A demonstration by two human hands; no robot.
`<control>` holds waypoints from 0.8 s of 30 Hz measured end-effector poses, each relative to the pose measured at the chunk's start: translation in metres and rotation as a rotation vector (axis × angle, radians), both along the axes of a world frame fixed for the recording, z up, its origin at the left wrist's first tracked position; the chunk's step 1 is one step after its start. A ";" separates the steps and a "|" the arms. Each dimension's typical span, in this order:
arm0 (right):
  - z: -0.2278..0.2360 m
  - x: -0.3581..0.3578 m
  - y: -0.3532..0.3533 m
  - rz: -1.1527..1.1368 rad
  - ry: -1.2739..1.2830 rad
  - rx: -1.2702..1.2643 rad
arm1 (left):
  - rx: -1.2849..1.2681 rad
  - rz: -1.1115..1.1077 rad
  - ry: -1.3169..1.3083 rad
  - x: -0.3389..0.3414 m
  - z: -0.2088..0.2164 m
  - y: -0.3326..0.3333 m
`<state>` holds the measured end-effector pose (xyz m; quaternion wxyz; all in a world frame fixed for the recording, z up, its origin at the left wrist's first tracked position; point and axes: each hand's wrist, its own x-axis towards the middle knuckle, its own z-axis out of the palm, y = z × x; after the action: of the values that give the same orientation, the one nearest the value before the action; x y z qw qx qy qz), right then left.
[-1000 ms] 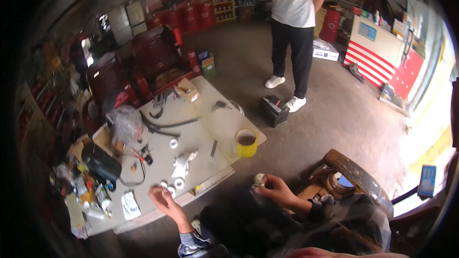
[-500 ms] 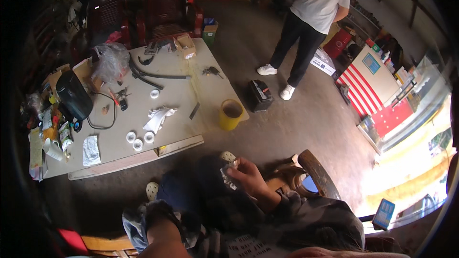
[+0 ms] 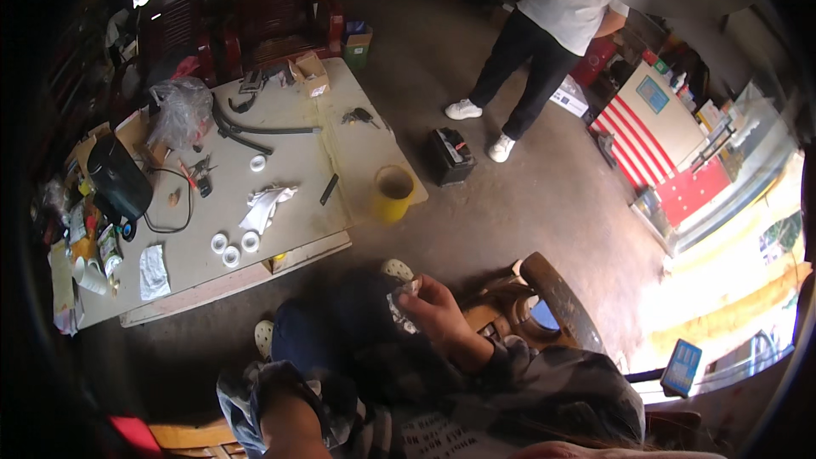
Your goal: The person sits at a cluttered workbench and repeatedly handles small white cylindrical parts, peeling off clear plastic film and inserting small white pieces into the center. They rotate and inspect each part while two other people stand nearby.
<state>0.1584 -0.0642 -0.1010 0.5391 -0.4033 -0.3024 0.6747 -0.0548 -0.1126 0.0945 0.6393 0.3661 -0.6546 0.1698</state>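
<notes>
A small crumpled whitish piece (image 3: 399, 306) sits pinched in the right hand (image 3: 433, 314), over the person's knee near the middle. The left hand is hidden below the left forearm (image 3: 289, 416); its state cannot be told. Farther left, the low table (image 3: 340, 229) ends at a yellow cup (image 3: 393, 193) on its right corner. Bare concrete floor (image 3: 527, 204) lies open to the right.

Workshop or repair garage: concrete floor (image 3: 510, 204), cluttered tabletop (image 3: 297, 221) with hoses (image 3: 255, 130), tools, tape rolls (image 3: 231, 248), car battery (image 3: 450, 155), red canisters behind.
</notes>
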 end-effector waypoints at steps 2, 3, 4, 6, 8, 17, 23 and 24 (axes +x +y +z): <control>-0.003 -0.002 0.000 0.011 0.022 0.032 | -0.017 0.082 -0.016 0.000 -0.002 -0.004; -0.004 -0.001 0.002 0.015 0.035 0.039 | -0.024 0.135 -0.036 -0.001 -0.003 -0.005; -0.004 -0.003 0.001 -0.013 0.062 0.078 | -0.037 0.191 -0.057 -0.006 -0.004 -0.010; 0.001 -0.004 -0.001 0.026 0.061 0.055 | -0.052 0.281 -0.095 -0.009 -0.007 -0.018; -0.003 -0.002 -0.001 0.048 0.025 0.039 | -0.031 0.330 -0.151 -0.006 -0.008 -0.021; 0.001 -0.011 0.002 0.061 0.047 -0.016 | -0.270 0.672 -0.136 -0.039 -0.018 -0.039; -0.002 -0.016 0.004 0.076 0.070 -0.044 | -0.164 0.738 -0.168 -0.042 -0.013 -0.031; -0.002 -0.016 0.006 0.072 0.081 -0.043 | -0.170 0.777 -0.181 -0.041 -0.014 -0.029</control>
<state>0.1428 -0.0586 -0.1033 0.5174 -0.3761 -0.2800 0.7159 -0.0958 -0.1415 0.0807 0.4955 0.5155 -0.5046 0.4838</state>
